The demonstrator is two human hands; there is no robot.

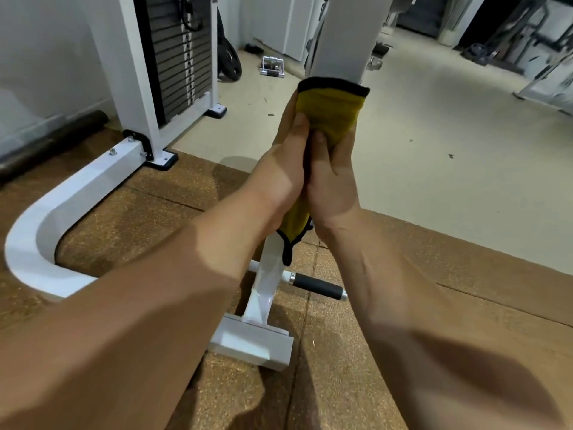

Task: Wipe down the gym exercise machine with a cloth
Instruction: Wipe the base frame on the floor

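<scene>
Both hands up on the white post (341,41), with the yellow cloth (331,107) wrapped round it between palms and metal. My left hand (288,169) has its grip clamped on the cloth from the left, thumb across the front. My right hand (333,178) clamps it from the right, and the two touch. A black-edged corner hangs below my wrists. Down low, the post meets its base (257,346) and a black peg (319,288) sticks out right. Weight stack (179,57) back left.

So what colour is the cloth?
The cloth is mustard yellow with black edging; head view.
</scene>
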